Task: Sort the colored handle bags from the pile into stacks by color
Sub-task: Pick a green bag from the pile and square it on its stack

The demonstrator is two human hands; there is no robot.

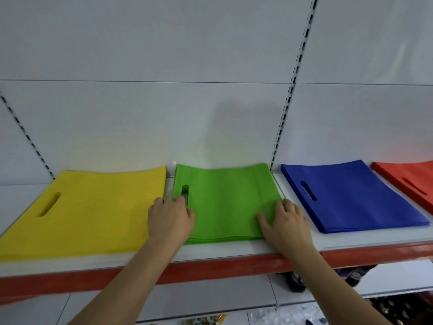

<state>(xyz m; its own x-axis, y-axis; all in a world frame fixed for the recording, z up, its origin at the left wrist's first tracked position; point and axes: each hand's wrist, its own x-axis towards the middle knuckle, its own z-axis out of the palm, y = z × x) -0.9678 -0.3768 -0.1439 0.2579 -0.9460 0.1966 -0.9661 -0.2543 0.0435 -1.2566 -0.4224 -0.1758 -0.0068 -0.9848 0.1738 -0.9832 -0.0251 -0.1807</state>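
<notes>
Four flat stacks on a white shelf (pixel 234 250) with a red front lip (pixel 210 268). From left: yellow bag stack (pixel 93 207), green bag stack (pixel 225 198), blue bag stack (pixel 351 193), red bag stack (pixel 412 181), cut by the frame's right edge. Narrow strips of bare shelf separate neighbouring stacks; a bare band runs along the front. The green stack lies against the back panel (pixel 164 113), its handle slot (pixel 185 193) at the left, running front to back. Left hand (pixel 169 219) rests flat over the stack's left edge by the slot; right hand (pixel 284 225) lies flat, fingers spread, on its front right corner. Neither grips.
</notes>
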